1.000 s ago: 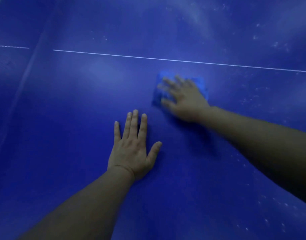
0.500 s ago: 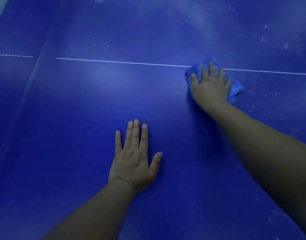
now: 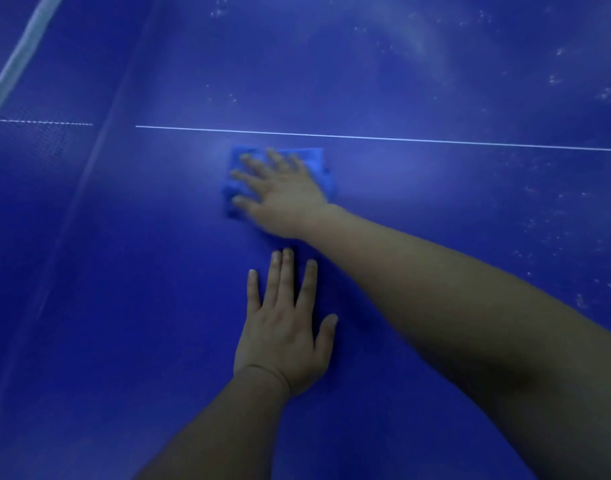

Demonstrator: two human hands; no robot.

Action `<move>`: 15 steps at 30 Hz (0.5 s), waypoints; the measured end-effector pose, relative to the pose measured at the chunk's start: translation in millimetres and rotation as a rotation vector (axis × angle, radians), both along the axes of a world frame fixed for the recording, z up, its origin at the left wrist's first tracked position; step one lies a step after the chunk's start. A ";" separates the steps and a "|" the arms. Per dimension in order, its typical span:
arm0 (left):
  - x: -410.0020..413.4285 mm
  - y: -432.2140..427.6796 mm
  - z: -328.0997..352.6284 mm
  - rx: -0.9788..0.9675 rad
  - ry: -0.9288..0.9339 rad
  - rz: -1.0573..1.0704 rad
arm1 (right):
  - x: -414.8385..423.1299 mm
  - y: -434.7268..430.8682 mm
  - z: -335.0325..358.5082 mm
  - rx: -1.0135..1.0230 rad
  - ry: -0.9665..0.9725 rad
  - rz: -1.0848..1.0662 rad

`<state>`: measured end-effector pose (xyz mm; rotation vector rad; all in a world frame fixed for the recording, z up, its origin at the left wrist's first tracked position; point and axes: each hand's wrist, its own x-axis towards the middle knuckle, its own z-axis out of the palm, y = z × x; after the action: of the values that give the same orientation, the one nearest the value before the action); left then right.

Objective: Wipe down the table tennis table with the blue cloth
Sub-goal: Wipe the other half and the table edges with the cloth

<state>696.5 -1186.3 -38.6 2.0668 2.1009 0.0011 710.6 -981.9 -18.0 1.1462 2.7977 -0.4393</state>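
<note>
My right hand [image 3: 279, 197], fingers spread flat, presses the blue cloth [image 3: 312, 157] onto the table [image 3: 124, 306] at 12 o'clock near the white line [image 3: 401, 138], probably for wiping pressure; left hand [image 3: 283, 336] lies flat at 6, likely bracing.

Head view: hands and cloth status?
Right hand flat, pressing blue cloth below white line. Left hand flat on table. White specks to the right.

Table tennis setting; room type beyond that not visible. Counter [image 3: 435, 81] is a deep blue playing top with thin white line [image 3: 366, 136] across it; mesh net [image 3: 37, 150] with white top band [image 3: 16, 64] at left. Dim light.
</note>
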 end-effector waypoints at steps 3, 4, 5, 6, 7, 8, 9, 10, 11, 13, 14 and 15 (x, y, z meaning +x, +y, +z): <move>1.5 0.5 -0.6 0.010 0.017 -0.006 | 93.3 40.4 -13.0 0.139 -0.019 -0.459; 1.8 -0.1 -0.3 0.010 0.017 -0.009 | 132.4 50.5 -13.6 0.179 -0.043 -0.594; 1.5 -0.6 -0.3 0.010 0.015 -0.009 | 170.3 56.9 -11.8 0.196 -0.062 -0.720; 0.8 -0.5 -0.8 0.013 0.015 -0.006 | 201.8 58.9 -8.1 0.175 -0.064 -0.841; 0.2 0.1 -1.1 0.013 0.018 -0.001 | 222.6 56.9 -2.4 0.130 -0.057 -0.960; -0.3 0.1 -0.8 0.008 0.024 0.000 | 231.6 51.3 1.2 0.080 -0.051 -1.067; -0.6 -0.1 -0.5 0.005 0.029 -0.002 | 228.4 44.4 2.6 0.055 -0.043 -1.140; -0.4 0.2 -0.7 0.009 0.030 -0.003 | 216.0 36.2 2.9 0.061 -0.045 -1.142; -0.5 0.0 -0.9 0.014 0.028 -0.003 | 195.8 26.0 1.0 0.083 -0.047 -1.064; -0.9 -0.4 -2.4 0.017 0.025 -0.006 | 139.9 -2.0 -4.5 0.122 0.001 -0.738; -1.3 0.0 -3.5 0.027 0.025 -0.006 | 110.2 -19.4 -7.6 0.116 0.027 -0.531; -1.5 0.9 -4.4 0.041 0.027 -0.010 | 85.8 -36.1 -8.8 0.085 0.022 -0.329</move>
<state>695.0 -1185.3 -43.0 2.1116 2.1238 0.0146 796.5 -1018.1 -26.8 1.6385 2.6726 -0.3594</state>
